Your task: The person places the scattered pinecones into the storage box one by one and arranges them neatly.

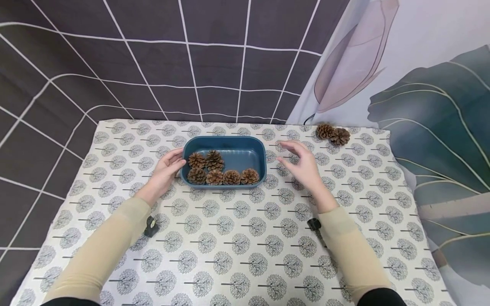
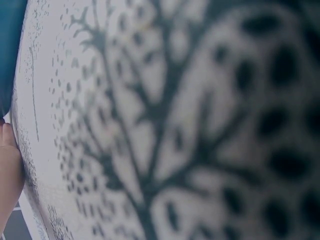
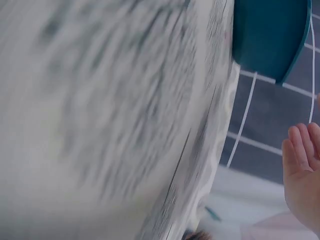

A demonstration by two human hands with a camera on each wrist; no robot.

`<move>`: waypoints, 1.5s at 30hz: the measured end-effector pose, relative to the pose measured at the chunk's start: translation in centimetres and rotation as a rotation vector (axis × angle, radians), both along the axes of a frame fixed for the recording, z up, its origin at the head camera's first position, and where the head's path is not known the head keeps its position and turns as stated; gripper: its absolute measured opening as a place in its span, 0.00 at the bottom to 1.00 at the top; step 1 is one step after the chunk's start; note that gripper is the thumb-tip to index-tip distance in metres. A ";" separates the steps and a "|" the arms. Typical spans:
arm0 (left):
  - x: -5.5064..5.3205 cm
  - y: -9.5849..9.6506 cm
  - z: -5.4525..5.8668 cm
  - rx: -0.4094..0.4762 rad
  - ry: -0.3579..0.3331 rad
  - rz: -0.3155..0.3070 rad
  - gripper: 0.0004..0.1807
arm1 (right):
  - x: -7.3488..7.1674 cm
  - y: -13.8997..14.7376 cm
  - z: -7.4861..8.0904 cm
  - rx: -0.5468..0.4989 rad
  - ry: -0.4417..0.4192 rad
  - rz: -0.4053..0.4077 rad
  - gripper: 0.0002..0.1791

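Note:
A dark blue rectangular bin [image 1: 245,157] sits on the cloth between the two hands. Inside, several brown pine cones [image 1: 214,177] line the near side, with two more in a second row at the left. My left hand [image 1: 163,173] is at the bin's left end, its fairly straight fingers and thumb touching the outer wall by the rim. Off the right end, my right hand [image 1: 304,167] is held apart from the bin, thumb and fingers spread with nothing between them. In the right wrist view its fingers [image 3: 302,145] appear extended below the bin's wall [image 3: 270,40].
Two pine cones [image 1: 332,134] lie together at the table's back right corner. A white cloth [image 1: 241,233] with a tree print covers the table. Behind it hang a dark gridded curtain [image 1: 214,63] and, at the right, a leaf-patterned one [image 1: 440,127].

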State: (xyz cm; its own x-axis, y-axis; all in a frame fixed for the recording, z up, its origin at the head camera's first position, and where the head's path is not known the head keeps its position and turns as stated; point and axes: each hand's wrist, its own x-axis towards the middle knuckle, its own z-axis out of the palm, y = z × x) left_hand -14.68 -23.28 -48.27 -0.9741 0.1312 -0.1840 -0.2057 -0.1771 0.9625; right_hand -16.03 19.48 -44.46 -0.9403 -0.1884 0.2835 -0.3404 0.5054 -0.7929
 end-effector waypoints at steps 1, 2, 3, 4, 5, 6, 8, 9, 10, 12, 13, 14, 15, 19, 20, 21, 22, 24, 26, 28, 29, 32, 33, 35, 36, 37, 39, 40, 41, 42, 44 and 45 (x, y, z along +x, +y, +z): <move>0.0 0.0 0.0 0.001 0.000 0.000 0.22 | 0.0 0.5 0.0 0.003 -0.003 -0.010 0.27; 0.0 0.0 0.0 0.002 0.000 0.001 0.22 | 0.0 0.9 0.0 0.003 -0.007 -0.020 0.27; 0.0 0.0 0.0 0.003 0.000 0.002 0.22 | 0.0 1.4 0.0 0.008 -0.011 -0.030 0.27; 0.0 0.0 0.0 0.004 -0.001 0.002 0.22 | -0.1 1.8 0.0 0.009 -0.015 -0.042 0.27; 0.0 0.0 0.0 0.003 -0.001 0.002 0.22 | -0.1 2.3 0.0 0.013 -0.017 -0.054 0.27; 0.0 0.0 0.0 0.004 -0.001 0.002 0.22 | -0.1 2.7 0.0 0.014 -0.019 -0.065 0.27; 0.0 0.0 0.1 0.002 -0.003 0.002 0.22 | -0.1 3.6 0.1 0.018 -0.019 -0.085 0.27; 0.0 0.0 0.1 0.001 -0.004 0.001 0.22 | -0.1 4.1 0.0 0.025 -0.019 -0.096 0.27; 0.0 0.0 0.0 0.000 -0.005 0.001 0.22 | -0.1 4.6 0.0 0.025 -0.018 -0.104 0.26; 0.0 0.0 0.0 -0.004 -0.007 0.001 0.22 | -0.2 5.5 -0.1 0.029 -0.023 -0.120 0.26; -0.1 0.0 0.0 -0.006 -0.009 0.001 0.22 | -0.3 5.9 -0.1 0.037 -0.025 -0.128 0.26; -0.1 0.0 0.0 -0.007 -0.009 0.001 0.22 | -0.4 6.4 -0.2 0.044 -0.034 -0.136 0.26; -0.1 0.0 0.0 -0.009 -0.010 0.001 0.22 | -0.4 6.8 -0.3 0.056 -0.041 -0.146 0.26; 0.0 -0.1 -0.1 -0.012 -0.007 0.001 0.22 | -0.6 8.3 -0.4 0.100 -0.060 -0.178 0.26; 0.0 -0.1 -0.1 -0.011 -0.005 0.001 0.22 | -0.7 8.7 -0.5 0.114 -0.062 -0.186 0.27; 0.0 -0.1 -0.1 -0.011 -0.005 0.002 0.22 | -0.7 9.0 -0.5 0.121 -0.054 -0.191 0.27; 0.0 -0.1 -0.2 -0.012 -0.005 0.002 0.22 | -0.8 9.3 -0.5 0.125 -0.045 -0.197 0.26; 0.0 -0.1 -0.2 -0.017 -0.006 0.002 0.23 | -0.8 9.9 -0.5 0.134 -0.019 -0.208 0.26; 0.0 -0.1 -0.1 -0.026 -0.007 0.000 0.23 | -1.0 10.4 -0.4 0.149 -0.009 -0.225 0.26; -0.1 0.0 -0.1 -0.038 -0.010 -0.002 0.24 | -1.1 10.8 -0.3 0.158 -0.007 -0.244 0.26; -0.1 0.0 0.0 -0.040 -0.012 -0.002 0.25 | -1.2 11.0 -0.2 0.169 -0.017 -0.257 0.26; -0.1 0.0 0.0 -0.041 -0.013 0.000 0.25 | -1.4 11.6 -0.1 0.188 -0.040 -0.286 0.27; -0.1 0.0 -0.1 -0.038 -0.014 0.002 0.25 | -1.4 11.8 0.0 0.193 -0.043 -0.294 0.27; -0.1 0.0 0.0 -0.032 -0.012 0.001 0.24 | -1.6 12.1 0.0 0.211 -0.044 -0.311 0.28; -0.1 0.0 0.0 -0.031 -0.009 0.000 0.24 | -1.7 12.3 0.1 0.216 -0.041 -0.317 0.28; -0.1 0.0 -0.1 -0.028 -0.009 0.000 0.24 | -1.8 12.4 0.1 0.223 -0.041 -0.324 0.28; -0.1 0.0 -0.1 -0.026 -0.007 0.000 0.24 | -2.2 12.7 0.2 0.234 -0.043 -0.339 0.29; -0.1 0.0 -0.1 -0.027 -0.006 0.001 0.24 | -2.4 12.9 0.2 0.236 -0.048 -0.345 0.30; -0.1 0.0 -0.1 -0.027 -0.006 0.003 0.24 | -2.5 13.0 0.2 0.235 -0.056 -0.350 0.30; -0.2 0.0 -0.1 -0.026 -0.007 0.005 0.24 | -2.7 13.2 0.3 0.231 -0.070 -0.355 0.31; -0.2 0.0 -0.1 -0.029 -0.007 0.006 0.25 | -3.1 13.5 0.3 0.239 -0.087 -0.363 0.32; -0.2 0.0 -0.1 -0.029 -0.008 0.006 0.25 | -3.3 13.6 0.3 0.244 -0.096 -0.366 0.33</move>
State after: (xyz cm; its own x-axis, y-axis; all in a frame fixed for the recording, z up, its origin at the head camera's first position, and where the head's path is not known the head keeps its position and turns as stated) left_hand -14.84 -23.25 -48.34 -0.9735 0.1196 -0.1950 -0.2119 -0.1505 0.9656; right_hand -19.29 33.12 -44.19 -0.9773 0.1114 0.1801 -0.0346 0.7548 -0.6551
